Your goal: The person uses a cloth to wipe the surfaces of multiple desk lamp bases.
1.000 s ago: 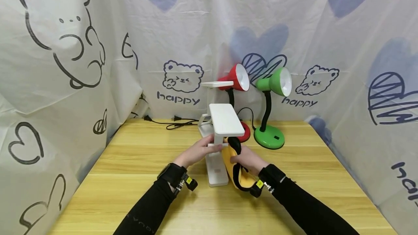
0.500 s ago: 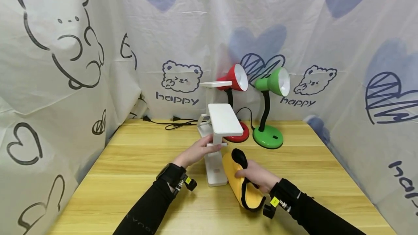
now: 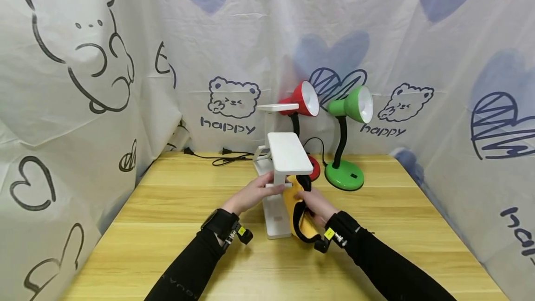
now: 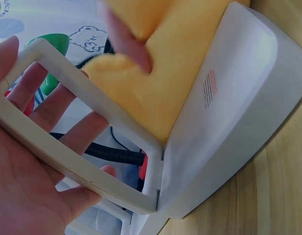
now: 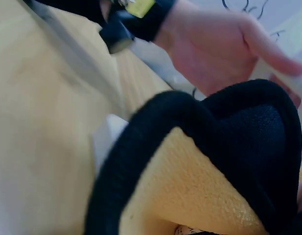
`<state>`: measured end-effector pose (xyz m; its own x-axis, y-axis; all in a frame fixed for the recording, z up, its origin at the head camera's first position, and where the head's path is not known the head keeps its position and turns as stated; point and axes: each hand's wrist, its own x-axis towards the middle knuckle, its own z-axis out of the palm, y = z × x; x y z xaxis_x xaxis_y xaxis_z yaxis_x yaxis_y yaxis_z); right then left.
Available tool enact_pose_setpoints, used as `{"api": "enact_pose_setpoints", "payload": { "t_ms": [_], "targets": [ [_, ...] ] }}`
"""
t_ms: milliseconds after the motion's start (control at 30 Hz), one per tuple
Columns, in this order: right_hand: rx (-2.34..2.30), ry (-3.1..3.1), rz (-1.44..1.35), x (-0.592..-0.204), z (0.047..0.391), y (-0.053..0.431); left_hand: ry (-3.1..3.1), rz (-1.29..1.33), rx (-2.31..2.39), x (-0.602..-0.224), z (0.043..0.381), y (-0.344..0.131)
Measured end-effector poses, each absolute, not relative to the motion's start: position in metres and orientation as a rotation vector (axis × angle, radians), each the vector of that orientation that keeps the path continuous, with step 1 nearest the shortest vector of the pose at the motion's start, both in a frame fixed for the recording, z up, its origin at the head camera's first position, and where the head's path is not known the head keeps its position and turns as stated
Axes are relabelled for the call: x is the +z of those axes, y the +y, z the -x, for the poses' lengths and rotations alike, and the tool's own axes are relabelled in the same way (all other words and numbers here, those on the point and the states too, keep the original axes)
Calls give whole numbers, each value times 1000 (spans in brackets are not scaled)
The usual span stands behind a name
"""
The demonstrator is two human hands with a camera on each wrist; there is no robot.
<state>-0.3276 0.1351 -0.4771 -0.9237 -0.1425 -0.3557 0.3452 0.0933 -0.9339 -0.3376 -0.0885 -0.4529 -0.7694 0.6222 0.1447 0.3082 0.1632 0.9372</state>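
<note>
A white desk lamp [image 3: 289,152] with a flat rectangular head stands mid-table. My left hand [image 3: 251,194] holds its open-framed stem, and in the left wrist view the fingers pass through the white frame [image 4: 87,93]. On the lamp's right side, my right hand [image 3: 319,206] grips a yellow plush cleaning cloth [image 3: 292,203] with black edging. The cloth lies along the stem and the lamp base [image 3: 277,219]. Seen from the left wrist, the right hand's blurred thumb [image 4: 133,49] presses into the yellow plush. Most of the right hand's fingers are hidden behind the cloth.
Behind the held lamp stands another white lamp [image 3: 279,107]. A red lamp [image 3: 302,99] and a green lamp [image 3: 344,175] are at the back right. Black plug cords [image 3: 227,158] lie along the back edge of the wooden table [image 3: 188,199], before a printed curtain [image 3: 184,36].
My right hand drew the cloth toward me and to the right, off the stem, then brought it back up against the lamp. My left hand keeps its hold; the lamp stays in place.
</note>
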Motion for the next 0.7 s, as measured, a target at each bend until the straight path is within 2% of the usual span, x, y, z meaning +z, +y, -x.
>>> {"api": "enact_pose_setpoints", "payload": {
  "t_ms": [167,300,700],
  "targets": [
    [-1923,2030,-240,-475,348,127,2172,-891,1628,-452,337,-89],
    [-1901,2057,-230,-475,349,129,2179,-882,1634,-452,336,-88],
    [-1809,2029,-86,-475,293,148,2225,-862,1628,-456,338,-88]
  ]
}}
